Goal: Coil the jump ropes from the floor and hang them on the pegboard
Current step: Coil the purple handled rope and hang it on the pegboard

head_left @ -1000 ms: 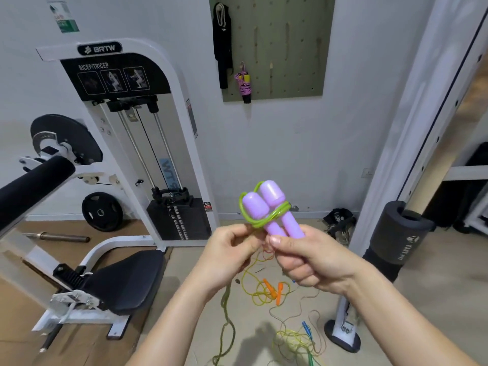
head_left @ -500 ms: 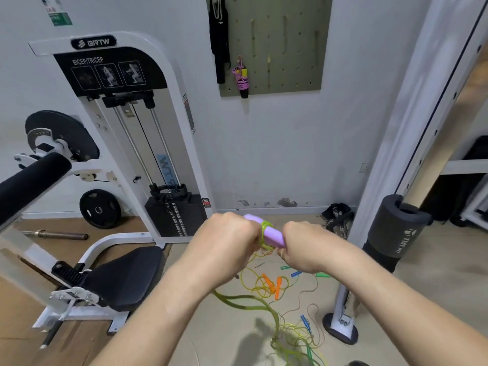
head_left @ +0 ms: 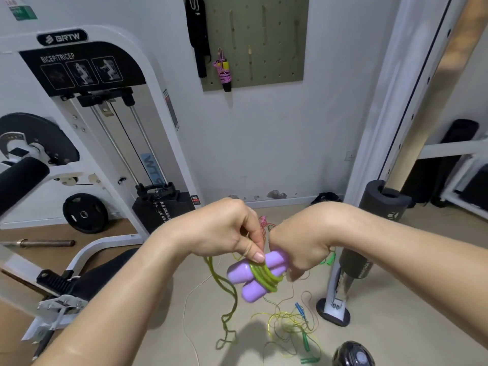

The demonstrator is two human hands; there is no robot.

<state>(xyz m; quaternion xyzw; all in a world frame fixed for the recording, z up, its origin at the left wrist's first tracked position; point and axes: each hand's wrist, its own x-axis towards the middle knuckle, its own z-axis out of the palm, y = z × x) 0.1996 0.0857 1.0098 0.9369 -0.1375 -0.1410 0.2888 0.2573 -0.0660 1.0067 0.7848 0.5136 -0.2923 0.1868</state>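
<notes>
Centre frame: left hand pinches the green cord wound round the purple handles, while right hand grips their far ends. Loose ropes tangle on the floor below, partly hidden by both hands. Pegboard, top centre, carries one pink coiled rope.

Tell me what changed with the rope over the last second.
The handles tipped from upright to pointing down-left, and more cord turns wrap them. The left hand pinches the cord, the right hand grips the handles. The pink rope on the pegboard and the floor ropes stayed.
</notes>
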